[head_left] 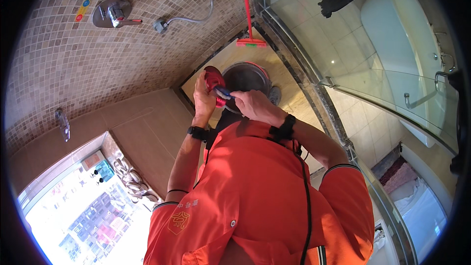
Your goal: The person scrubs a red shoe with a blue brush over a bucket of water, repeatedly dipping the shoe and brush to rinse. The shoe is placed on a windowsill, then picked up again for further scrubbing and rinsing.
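My left hand (203,100) is closed around a glossy red shoe-like item (214,77), held up beside the near left rim of a bucket. In my right hand (255,105) is a small blue brush (223,91) with pale bristles. The bristles are against or very close to the red item; contact is hard to make out. My fingers hide part of both things. Just beyond my hands stands the dark round bucket (244,77), with red along part of its rim.
A red broom (251,42) leans in the far corner. Left is a mosaic wall with a shower valve (114,13) and hose (203,19). A glass panel (392,100) on the right separates a white bathtub (400,24). Several shoes (130,179) line the window ledge. A grey shoe (275,95) shows beside the bucket.
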Demonstrator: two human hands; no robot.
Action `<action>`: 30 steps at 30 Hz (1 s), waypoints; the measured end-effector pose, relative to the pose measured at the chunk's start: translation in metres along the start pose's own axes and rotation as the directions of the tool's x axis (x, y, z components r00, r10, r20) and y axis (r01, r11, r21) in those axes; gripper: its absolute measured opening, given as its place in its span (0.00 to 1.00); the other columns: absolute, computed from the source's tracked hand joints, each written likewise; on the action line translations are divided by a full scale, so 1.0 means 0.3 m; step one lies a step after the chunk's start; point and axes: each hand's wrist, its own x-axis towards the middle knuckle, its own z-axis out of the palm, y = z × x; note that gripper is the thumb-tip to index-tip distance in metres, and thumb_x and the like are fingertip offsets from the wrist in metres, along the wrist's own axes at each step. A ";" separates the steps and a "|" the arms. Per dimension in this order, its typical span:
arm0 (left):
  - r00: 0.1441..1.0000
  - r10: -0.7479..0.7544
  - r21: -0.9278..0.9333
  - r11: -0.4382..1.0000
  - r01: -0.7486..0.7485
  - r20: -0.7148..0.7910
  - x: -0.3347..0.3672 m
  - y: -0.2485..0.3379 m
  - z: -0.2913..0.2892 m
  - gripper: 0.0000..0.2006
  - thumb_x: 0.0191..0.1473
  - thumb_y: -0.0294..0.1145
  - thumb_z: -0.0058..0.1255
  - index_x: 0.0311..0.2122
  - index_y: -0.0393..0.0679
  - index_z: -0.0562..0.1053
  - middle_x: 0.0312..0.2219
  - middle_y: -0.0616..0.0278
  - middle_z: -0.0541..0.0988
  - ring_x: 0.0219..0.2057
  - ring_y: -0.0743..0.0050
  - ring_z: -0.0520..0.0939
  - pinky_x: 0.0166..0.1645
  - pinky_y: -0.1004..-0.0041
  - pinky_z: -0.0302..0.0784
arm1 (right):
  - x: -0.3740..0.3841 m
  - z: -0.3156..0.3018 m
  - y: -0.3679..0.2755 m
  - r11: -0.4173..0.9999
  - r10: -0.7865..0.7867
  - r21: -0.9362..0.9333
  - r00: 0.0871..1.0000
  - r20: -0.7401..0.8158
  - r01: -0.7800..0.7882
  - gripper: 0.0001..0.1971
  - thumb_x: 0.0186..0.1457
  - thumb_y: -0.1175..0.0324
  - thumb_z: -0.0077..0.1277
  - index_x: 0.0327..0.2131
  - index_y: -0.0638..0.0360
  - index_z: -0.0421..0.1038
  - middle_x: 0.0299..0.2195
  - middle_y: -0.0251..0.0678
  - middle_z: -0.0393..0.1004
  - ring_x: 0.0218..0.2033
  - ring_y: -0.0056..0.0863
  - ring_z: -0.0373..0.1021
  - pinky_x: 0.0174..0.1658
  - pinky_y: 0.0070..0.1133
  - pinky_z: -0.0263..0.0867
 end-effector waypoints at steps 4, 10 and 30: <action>0.956 0.293 0.219 0.935 -0.279 -0.030 -0.006 0.046 0.008 0.35 0.48 0.12 0.52 0.64 0.40 0.65 0.57 0.39 0.72 0.58 0.34 0.74 0.60 0.54 0.74 | 0.037 0.012 -0.010 0.987 0.060 0.153 0.997 -0.058 -0.051 0.15 0.62 0.65 0.46 0.45 0.60 0.79 0.26 0.54 0.79 0.30 0.52 0.78 0.36 0.42 0.75; 0.992 0.046 0.010 0.999 -0.045 -0.114 0.005 -0.011 0.021 0.37 0.49 0.13 0.54 0.66 0.40 0.62 0.58 0.38 0.73 0.58 0.42 0.77 0.57 0.58 0.78 | 0.037 0.027 -0.032 0.890 0.227 0.406 0.974 -0.007 -0.205 0.18 0.63 0.67 0.45 0.52 0.63 0.75 0.25 0.52 0.79 0.27 0.52 0.77 0.31 0.41 0.75; 0.990 -0.067 -0.168 0.985 0.045 -0.127 -0.006 -0.041 0.008 0.36 0.50 0.13 0.55 0.66 0.40 0.64 0.51 0.50 0.80 0.49 0.66 0.83 0.48 0.69 0.85 | 0.055 0.062 -0.043 0.951 -0.079 -0.292 0.994 0.078 0.098 0.15 0.60 0.68 0.49 0.46 0.66 0.78 0.24 0.57 0.76 0.27 0.52 0.78 0.30 0.42 0.72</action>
